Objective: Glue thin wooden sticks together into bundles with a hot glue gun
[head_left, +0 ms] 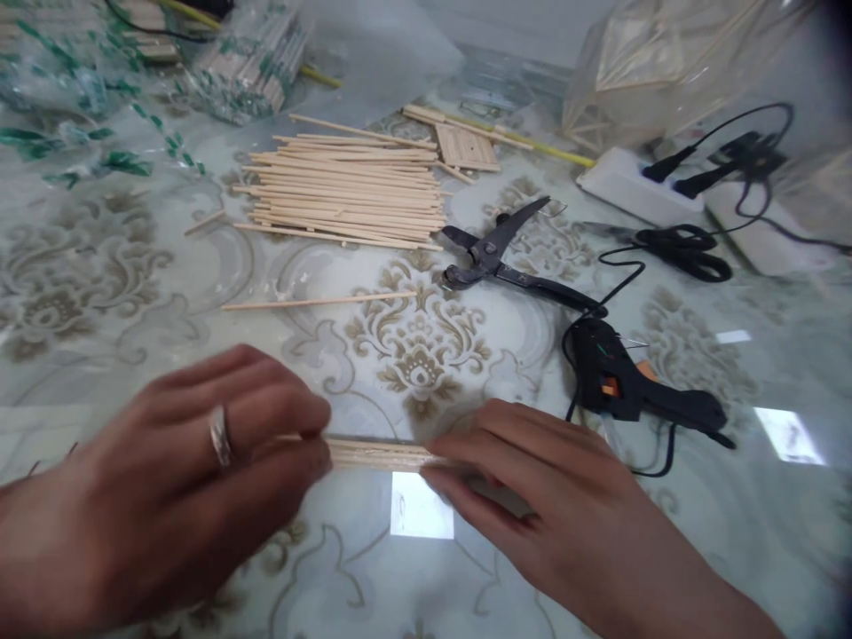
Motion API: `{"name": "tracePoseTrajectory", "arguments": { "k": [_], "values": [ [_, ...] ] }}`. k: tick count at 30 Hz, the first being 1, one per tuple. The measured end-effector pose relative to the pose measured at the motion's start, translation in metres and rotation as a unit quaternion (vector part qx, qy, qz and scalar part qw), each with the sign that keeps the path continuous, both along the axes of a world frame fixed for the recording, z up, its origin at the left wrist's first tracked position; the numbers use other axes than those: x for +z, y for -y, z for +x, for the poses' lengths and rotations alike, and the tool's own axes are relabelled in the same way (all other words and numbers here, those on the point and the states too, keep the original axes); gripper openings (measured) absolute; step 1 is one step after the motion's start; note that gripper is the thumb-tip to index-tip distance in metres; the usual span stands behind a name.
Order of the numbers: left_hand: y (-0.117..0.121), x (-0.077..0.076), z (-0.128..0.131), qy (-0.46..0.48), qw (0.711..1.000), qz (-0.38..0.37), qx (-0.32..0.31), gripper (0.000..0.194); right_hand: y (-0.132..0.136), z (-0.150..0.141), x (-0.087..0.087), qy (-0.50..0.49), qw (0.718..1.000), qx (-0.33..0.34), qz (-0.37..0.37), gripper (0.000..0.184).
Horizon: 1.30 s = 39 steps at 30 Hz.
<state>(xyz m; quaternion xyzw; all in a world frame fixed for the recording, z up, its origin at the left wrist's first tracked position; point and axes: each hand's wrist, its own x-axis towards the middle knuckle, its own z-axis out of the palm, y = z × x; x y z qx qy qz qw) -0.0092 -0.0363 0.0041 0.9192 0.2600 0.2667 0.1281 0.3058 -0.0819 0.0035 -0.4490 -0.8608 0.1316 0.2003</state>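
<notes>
Between my two hands lies a narrow row of thin wooden sticks [379, 454], set side by side and running left to right. My left hand [226, 470], with a silver ring on one finger, pinches the row's left end between thumb and fingertips. At the right end, the thumb and fingers of my right hand [525, 488] close on the same sticks. Both ends of the row are hidden by the fingers. Beyond my hands a single wooden stick [319, 302] rests on the patterned table cover, and farther back is a large pile of loose sticks [346, 191].
Right of the pile lie black-handled pruning shears [493, 253], scissors [679, 248] and a black glue gun [619, 377] with its cord. A white power strip [639, 186] stands at the back right. Bagged sticks [249, 62] and a small stick panel [466, 146] are behind.
</notes>
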Motion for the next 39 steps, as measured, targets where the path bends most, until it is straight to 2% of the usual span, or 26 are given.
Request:
{"name": "tracePoseTrajectory", "arguments": {
  "k": [2,4,6,10,12,16,20,25,39],
  "values": [
    [-0.007,0.002,-0.004,0.008,0.999,-0.004,0.052,0.011,0.001,0.001,-0.003,0.000,1.000,0.001,0.002,0.029],
    [-0.015,0.003,-0.007,-0.006,0.997,0.008,0.077,0.014,0.002,0.002,-0.007,0.001,1.000,0.002,0.011,0.026],
    [-0.021,0.004,-0.010,-0.023,0.999,0.003,0.039,0.016,0.003,0.002,-0.009,0.008,1.000,0.003,0.024,0.028],
    [-0.022,0.007,-0.008,-0.039,0.995,-0.035,-0.083,0.017,0.001,0.003,-0.007,0.036,0.999,0.019,0.024,0.033],
    [-0.021,0.010,-0.005,-0.058,0.991,-0.047,-0.108,0.014,0.001,0.003,-0.005,0.040,0.999,0.024,0.021,0.031],
    [-0.018,0.011,-0.001,-0.058,0.991,-0.035,-0.116,0.009,0.001,0.001,-0.004,0.038,0.999,0.026,0.029,0.029],
    [-0.018,0.006,0.000,-0.062,0.991,-0.036,-0.117,0.016,0.001,0.002,-0.004,0.039,0.999,0.028,0.025,0.032],
    [-0.018,0.004,0.000,-0.063,0.990,-0.035,-0.122,0.013,0.001,0.004,-0.006,0.033,0.999,0.023,0.019,0.031],
    [-0.010,0.007,0.003,-0.089,0.992,-0.024,-0.091,0.017,0.002,0.003,-0.006,0.023,0.999,0.016,0.016,0.036]
  ]
}}
